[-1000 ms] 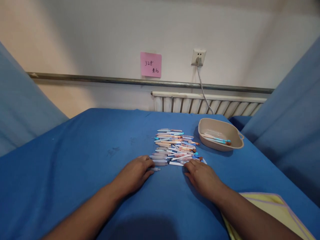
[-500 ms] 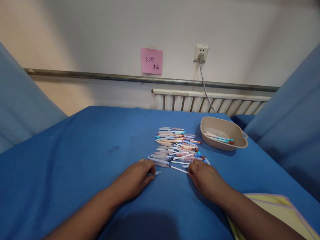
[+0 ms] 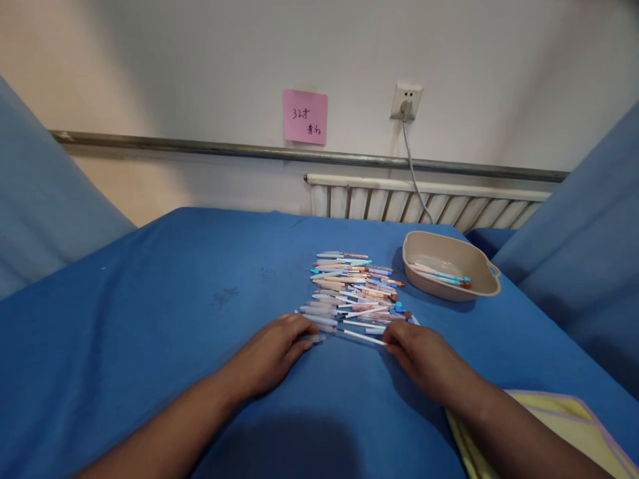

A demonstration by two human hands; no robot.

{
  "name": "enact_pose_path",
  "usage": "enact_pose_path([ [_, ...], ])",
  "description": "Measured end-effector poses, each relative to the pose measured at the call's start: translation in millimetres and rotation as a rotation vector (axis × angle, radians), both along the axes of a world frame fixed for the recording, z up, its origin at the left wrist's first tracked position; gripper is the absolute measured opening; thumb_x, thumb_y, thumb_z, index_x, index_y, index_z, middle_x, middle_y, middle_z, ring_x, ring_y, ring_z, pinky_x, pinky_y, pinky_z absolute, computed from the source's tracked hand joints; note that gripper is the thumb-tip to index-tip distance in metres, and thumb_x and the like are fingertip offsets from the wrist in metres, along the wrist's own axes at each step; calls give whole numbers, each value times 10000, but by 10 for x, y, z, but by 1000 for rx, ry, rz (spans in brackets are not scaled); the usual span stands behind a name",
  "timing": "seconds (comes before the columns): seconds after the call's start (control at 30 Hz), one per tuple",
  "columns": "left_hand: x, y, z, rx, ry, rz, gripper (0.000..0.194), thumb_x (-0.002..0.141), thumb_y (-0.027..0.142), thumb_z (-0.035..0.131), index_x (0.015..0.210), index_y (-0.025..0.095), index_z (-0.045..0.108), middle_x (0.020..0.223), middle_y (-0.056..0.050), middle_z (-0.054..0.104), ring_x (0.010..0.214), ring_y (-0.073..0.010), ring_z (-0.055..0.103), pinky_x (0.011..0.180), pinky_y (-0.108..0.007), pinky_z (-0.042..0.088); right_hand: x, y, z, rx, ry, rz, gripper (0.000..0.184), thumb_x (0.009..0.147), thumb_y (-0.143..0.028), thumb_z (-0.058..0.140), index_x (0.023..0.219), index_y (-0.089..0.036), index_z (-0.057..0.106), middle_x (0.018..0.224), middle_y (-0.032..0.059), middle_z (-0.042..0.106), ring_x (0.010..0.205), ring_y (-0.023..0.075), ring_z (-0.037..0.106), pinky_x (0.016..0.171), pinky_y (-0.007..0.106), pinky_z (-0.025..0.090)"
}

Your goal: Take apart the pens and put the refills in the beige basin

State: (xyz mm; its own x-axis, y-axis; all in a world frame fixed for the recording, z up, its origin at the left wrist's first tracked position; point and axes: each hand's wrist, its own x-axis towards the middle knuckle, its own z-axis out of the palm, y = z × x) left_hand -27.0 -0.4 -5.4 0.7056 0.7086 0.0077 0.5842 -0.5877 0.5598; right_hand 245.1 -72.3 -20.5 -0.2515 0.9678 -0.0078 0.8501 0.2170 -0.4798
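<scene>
Fingers of the right hand pinch a slim white rod; the left hand grips a translucent tube! Slender pens crowd just beyond, left of the rounded beige tub.

Wall: pale, plain; warm-toned at far left, greyer elsewhere, soft diagonal shadows. Rail: metal, running along the wall. Paper note: one, pink, handwritten in dark ink, stuck above the rail. Socket: one, white; plug inserted, grey cable hanging down past the rail. Radiator: white, ribbed, below the rail. Curtains: two, blue, one each side. Table: blue cloth cover, creased at left, dark marks left of centre.
</scene>
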Motion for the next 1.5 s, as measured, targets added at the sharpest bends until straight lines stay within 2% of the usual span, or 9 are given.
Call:
enact_pose_path([
  [0.13,8,21,-32,-23,-56,14,194,930,314,449,978,223,613,953,-19,635,902,-188,566,816,-283,423,16,6,-31,43,128,17,111,881,-152,443,823,-200,524,808,8,618,726,145,561,641,233,368],
  [0.57,9,-10,-35,43,-67,-26,173,925,257,465,1013,234,613,990,-26,626,951,-188,549,861,-301,413,-19,-36,-27,84,99,106,136,893,-155,438,837,-196,555,817,22,624,756,155,562,683,255,392],
  [0.7,23,-60,18,41,-71,-72,190,931,275,453,1012,229,618,1009,-44,622,983,-205,534,887,-320,397,-28,-45,28,108,205,145,158,918,-221,440,874,-204,590,826,27,637,776,152,580,704,253,415],
  [0.87,110,-195,114,-141,-132,-141,208,932,310,452,1001,225,629,950,-36,623,907,-187,549,826,-278,408,-91,-78,27,61,423,96,164,882,-323,533,801,-208,618,748,5,665,686,133,596,653,233,433],
  [1.03,209,-326,122,-372,-161,-204,216,919,320,471,979,202,642,859,-8,605,796,-151,535,729,-225,393,-228,-133,-11,2,593,118,172,859,-320,584,759,-185,625,691,-7,653,637,110,574,608,210,419],
  [1.17,248,-339,86,-570,-234,-187,227,906,337,486,959,187,648,808,9,571,749,-135,495,678,-213,374,-220,-99,23,-82,744,96,260,860,-400,571,747,-168,605,629,-16,596,585,103,526,558,207,403],
  [1.27,260,-308,50,-711,-279,-115,226,877,363,529,946,181,645,784,14,566,730,-133,482,659,-219,366,-93,-10,55,-67,846,-4,369,902,-487,455,782,-162,585,646,-8,574,565,100,518,557,217,418],
  [1.4,257,-238,-12,-812,-369,15,225,811,373,619,917,176,638,816,7,593,763,-141,503,695,-238,377,189,112,38,-66,784,-200,350,850,-510,520,743,-177,533,596,-33,522,495,95,477,461,203,381],
  [1.5,240,-185,-59,-823,-452,78,228,788,368,650,888,164,631,822,-5,605,784,-146,516,722,-250,385,409,145,28,-135,537,-152,250,842,-411,551,763,-174,560,620,-26,577,551,115,529,518,217,399],
])
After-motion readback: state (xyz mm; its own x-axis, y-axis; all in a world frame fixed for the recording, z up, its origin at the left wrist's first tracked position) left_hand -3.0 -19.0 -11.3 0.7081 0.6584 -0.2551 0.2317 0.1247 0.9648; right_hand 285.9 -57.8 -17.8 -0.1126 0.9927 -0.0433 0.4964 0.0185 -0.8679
